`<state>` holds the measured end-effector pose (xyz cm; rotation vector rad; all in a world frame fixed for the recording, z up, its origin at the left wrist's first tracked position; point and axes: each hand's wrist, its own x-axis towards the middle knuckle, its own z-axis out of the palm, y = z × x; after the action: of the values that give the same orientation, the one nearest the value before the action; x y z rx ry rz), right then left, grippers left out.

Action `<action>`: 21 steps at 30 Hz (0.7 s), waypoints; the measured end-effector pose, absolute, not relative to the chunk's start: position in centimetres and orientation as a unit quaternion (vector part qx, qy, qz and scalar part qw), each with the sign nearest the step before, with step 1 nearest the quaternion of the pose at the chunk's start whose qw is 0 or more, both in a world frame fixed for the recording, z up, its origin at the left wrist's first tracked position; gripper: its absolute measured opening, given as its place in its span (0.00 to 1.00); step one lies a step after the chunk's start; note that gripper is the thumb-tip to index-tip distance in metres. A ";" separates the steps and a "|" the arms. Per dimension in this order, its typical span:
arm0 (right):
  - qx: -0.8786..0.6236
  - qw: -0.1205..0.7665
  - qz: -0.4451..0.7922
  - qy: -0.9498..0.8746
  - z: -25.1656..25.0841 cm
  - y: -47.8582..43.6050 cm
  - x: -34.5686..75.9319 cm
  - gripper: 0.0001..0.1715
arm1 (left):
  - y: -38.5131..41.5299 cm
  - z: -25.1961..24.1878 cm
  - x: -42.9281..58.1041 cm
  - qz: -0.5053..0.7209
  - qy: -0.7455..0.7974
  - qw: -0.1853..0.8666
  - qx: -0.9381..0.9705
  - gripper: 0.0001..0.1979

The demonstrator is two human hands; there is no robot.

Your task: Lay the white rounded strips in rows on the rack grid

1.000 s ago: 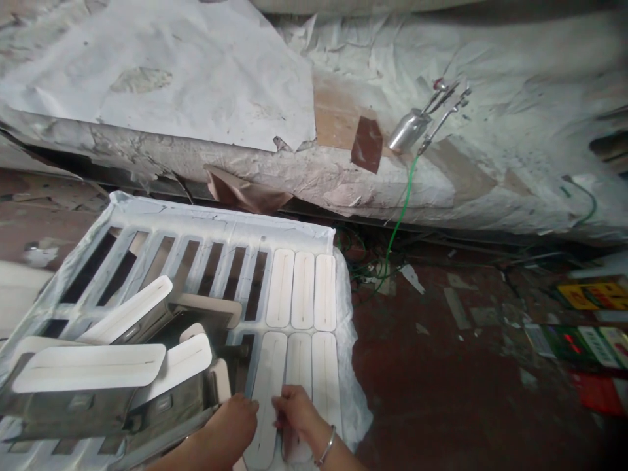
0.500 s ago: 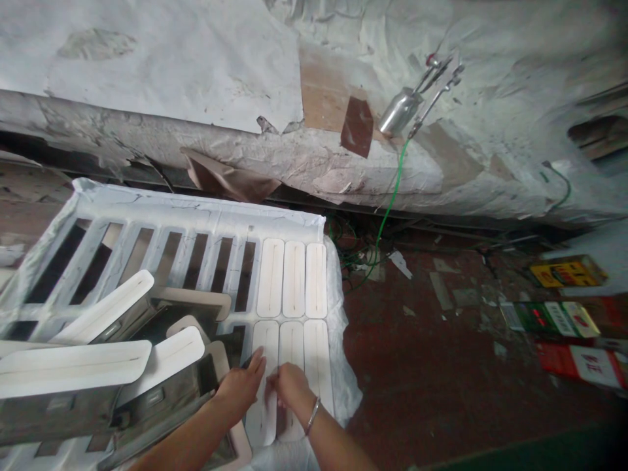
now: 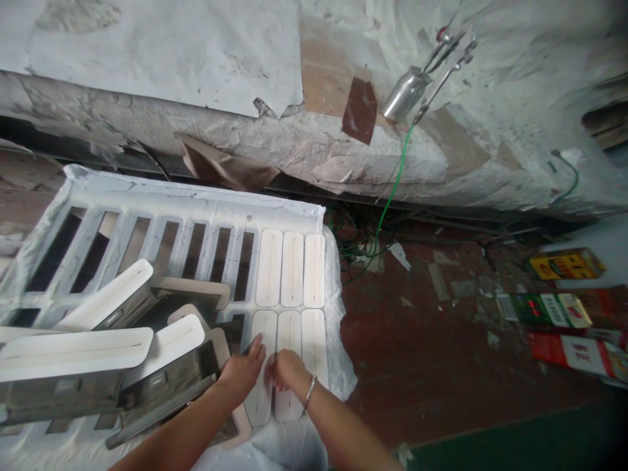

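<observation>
Six panels [image 3: 293, 268] lie on the rack [image 3: 193, 190], at its right end (two rows, three apiece), a pile [image 3: 76, 353] left of them. Behind stands the bench [image 3: 304, 147], bearing a spray gun [image 3: 408, 93]; containers [image 3: 544, 311] lie well right.

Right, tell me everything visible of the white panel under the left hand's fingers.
The long, matt white panel has rounded corners and a thin dark line along its face. It lies flat on the slotted rack, just left of a similar panel. The left hand lies over its left side; the right hand, curled, is at its right edge. Its underside is hidden, its material unclear.
</observation>
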<state>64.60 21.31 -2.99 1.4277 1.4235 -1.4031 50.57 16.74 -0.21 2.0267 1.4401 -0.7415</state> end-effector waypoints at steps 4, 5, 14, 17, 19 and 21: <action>0.579 0.284 -0.579 0.500 -3.6 20.5 65.2 0.19 | 16.5 -0.7 50.7 -0.263 0.540 0.263 0.755 0.33; 0.585 0.258 -0.587 0.497 -3.6 20.3 65.4 0.18 | 16.5 -0.7 50.7 -0.261 0.541 0.268 0.754 0.36; 0.631 0.103 -0.573 0.513 -2.2 18.6 66.3 0.14 | 16.7 -0.3 50.7 -0.275 0.552 0.278 0.737 0.41; 0.636 0.082 -0.570 0.514 -1.9 18.5 66.2 0.13 | 16.7 -0.4 50.8 -0.272 0.559 0.281 0.732 0.43; 0.639 0.079 -0.577 0.502 -1.8 18.5 66.1 0.12 | 16.7 -0.3 50.9 -0.269 0.561 0.282 0.730 0.45; 0.639 0.084 -0.591 0.484 -1.9 18.7 66.1 0.12 | 16.8 -0.2 50.9 -0.268 0.562 0.284 0.730 0.45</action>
<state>66.08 18.68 -1.88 1.9070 1.4456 -1.7650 50.94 16.78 -0.23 1.9522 1.5027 -0.7176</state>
